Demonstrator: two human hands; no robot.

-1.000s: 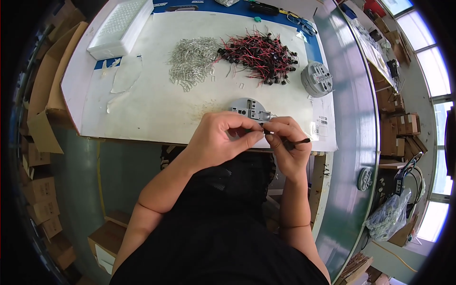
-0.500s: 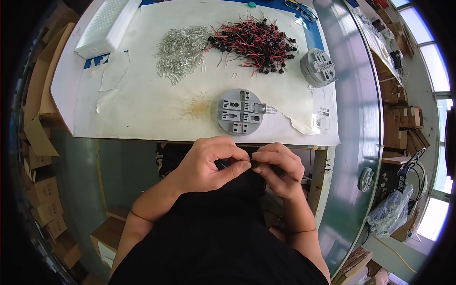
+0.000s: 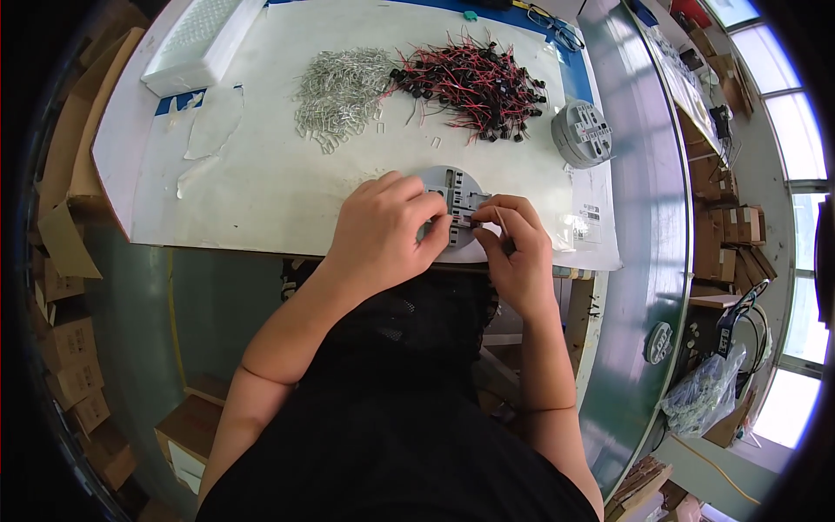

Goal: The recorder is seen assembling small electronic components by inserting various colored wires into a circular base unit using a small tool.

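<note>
White paper (image 3: 270,196) bears a grey disc (image 3: 457,198) — between both hands (image 3: 383,228).

White-topped table (image 3: 261,191): pale clip heap (image 3: 339,97), red-wired black-part heap (image 3: 474,87), grey round base (image 3: 457,179), grey disc stack (image 3: 581,135), white tray (image 3: 187,78).

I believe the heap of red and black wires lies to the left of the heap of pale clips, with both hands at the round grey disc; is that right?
Not quite: the head view shows the heap of red and black wires to the right of the heap of pale clips. The left hand and right hand are indeed at the round grey disc.
</note>
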